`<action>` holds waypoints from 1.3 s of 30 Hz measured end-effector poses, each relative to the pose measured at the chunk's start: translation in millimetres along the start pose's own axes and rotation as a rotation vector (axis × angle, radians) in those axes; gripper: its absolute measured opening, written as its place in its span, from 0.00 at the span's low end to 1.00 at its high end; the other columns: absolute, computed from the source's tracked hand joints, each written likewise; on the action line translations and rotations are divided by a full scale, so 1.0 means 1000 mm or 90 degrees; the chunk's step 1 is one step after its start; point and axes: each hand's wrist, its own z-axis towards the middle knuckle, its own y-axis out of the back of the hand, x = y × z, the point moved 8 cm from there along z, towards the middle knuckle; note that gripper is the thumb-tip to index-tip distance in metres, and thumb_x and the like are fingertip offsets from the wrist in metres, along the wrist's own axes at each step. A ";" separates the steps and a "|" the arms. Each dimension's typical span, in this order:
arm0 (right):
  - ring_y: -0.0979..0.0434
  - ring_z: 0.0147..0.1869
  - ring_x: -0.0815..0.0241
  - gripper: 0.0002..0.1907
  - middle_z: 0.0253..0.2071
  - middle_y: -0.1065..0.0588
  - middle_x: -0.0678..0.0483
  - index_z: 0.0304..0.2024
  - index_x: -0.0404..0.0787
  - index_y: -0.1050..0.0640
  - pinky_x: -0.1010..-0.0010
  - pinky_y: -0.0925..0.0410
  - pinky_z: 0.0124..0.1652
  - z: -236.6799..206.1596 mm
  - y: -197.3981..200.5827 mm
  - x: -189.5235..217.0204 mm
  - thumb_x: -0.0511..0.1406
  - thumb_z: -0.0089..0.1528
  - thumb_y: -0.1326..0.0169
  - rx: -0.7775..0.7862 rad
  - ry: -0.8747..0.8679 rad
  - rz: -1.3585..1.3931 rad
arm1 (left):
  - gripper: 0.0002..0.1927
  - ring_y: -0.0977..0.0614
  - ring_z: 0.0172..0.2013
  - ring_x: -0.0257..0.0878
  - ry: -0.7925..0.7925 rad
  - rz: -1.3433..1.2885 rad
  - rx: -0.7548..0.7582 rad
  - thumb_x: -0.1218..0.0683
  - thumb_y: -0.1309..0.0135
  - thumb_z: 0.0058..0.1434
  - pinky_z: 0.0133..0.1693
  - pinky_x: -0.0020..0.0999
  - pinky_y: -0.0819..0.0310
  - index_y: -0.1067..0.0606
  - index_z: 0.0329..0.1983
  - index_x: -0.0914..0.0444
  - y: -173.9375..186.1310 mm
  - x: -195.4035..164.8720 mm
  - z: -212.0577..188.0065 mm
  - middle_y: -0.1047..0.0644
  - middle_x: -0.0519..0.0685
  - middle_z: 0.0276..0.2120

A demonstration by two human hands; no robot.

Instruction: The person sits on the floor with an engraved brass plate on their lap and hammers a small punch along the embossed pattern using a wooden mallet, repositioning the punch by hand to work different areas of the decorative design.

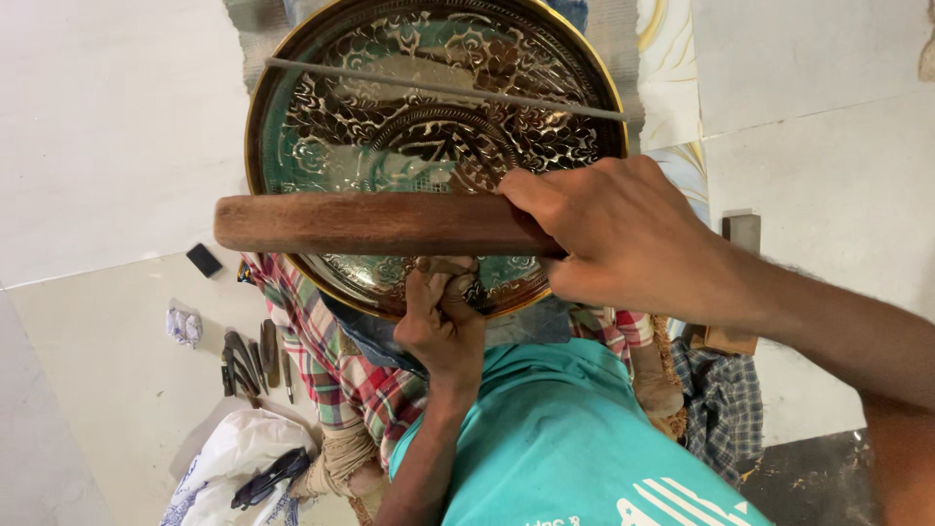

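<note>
A big round brass plate (331,136) with engraved floral patterns and green tinting rests tilted on my lap. My right hand (623,234) grips one end of a thick brown wooden stick (370,222), held level across the plate's lower half. Just below the stick, my left hand (443,326) has its fingers closed around a short punch (443,265) whose tip meets the plate near its lower rim. A thin grey metal rod (438,88) lies across the plate's upper part.
Several dark hand tools (251,358) lie on the pale floor at the left, near a small black block (204,259) and crumpled paper (183,326). A white plastic bag (229,458) holds a dark tool. Checked cloth (326,365) covers my knee.
</note>
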 end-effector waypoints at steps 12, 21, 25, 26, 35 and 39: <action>0.25 0.21 0.49 0.24 0.20 0.29 0.48 0.44 0.35 0.30 0.55 0.35 0.22 0.009 0.015 0.025 0.34 0.46 0.42 0.033 0.103 -0.171 | 0.18 0.13 0.43 0.36 0.055 0.024 0.024 0.73 0.51 0.61 0.45 0.26 0.19 0.30 0.54 0.72 0.002 0.003 0.005 0.16 0.55 0.42; 0.24 0.25 0.47 0.33 0.26 0.26 0.45 0.53 0.30 0.31 0.54 0.35 0.26 0.004 0.034 0.052 0.36 0.45 0.42 -0.101 0.258 -0.147 | 0.18 0.13 0.45 0.38 0.060 -0.036 0.048 0.74 0.55 0.59 0.48 0.32 0.16 0.26 0.52 0.72 -0.003 0.002 0.009 0.16 0.55 0.44; 0.24 0.28 0.46 0.33 0.24 0.27 0.48 0.57 0.36 0.32 0.50 0.35 0.28 0.008 0.010 0.023 0.35 0.48 0.43 0.022 0.128 -0.182 | 0.09 0.13 0.44 0.36 0.061 -0.001 0.024 0.72 0.52 0.68 0.47 0.30 0.17 0.28 0.47 0.70 -0.001 0.006 0.007 0.15 0.53 0.43; 0.24 0.27 0.45 0.30 0.24 0.27 0.47 0.52 0.35 0.31 0.50 0.35 0.27 0.008 0.011 0.019 0.35 0.47 0.43 0.011 0.119 -0.151 | 0.10 0.13 0.44 0.36 0.064 -0.009 0.017 0.72 0.53 0.67 0.47 0.30 0.17 0.28 0.49 0.71 -0.002 0.007 0.008 0.16 0.54 0.43; 0.25 0.22 0.42 0.24 0.23 0.26 0.46 0.42 0.38 0.30 0.49 0.36 0.22 0.013 0.018 0.018 0.32 0.43 0.43 0.001 0.031 -0.034 | 0.12 0.13 0.42 0.37 0.036 0.014 0.013 0.73 0.55 0.67 0.45 0.29 0.17 0.29 0.49 0.69 -0.004 0.001 0.008 0.16 0.53 0.39; 0.25 0.21 0.42 0.25 0.20 0.27 0.45 0.44 0.35 0.31 0.50 0.37 0.23 0.011 0.019 0.027 0.32 0.44 0.42 0.006 0.081 0.038 | 0.20 0.12 0.43 0.40 0.039 0.072 0.003 0.74 0.56 0.58 0.44 0.29 0.19 0.29 0.54 0.72 -0.002 0.004 0.006 0.16 0.54 0.39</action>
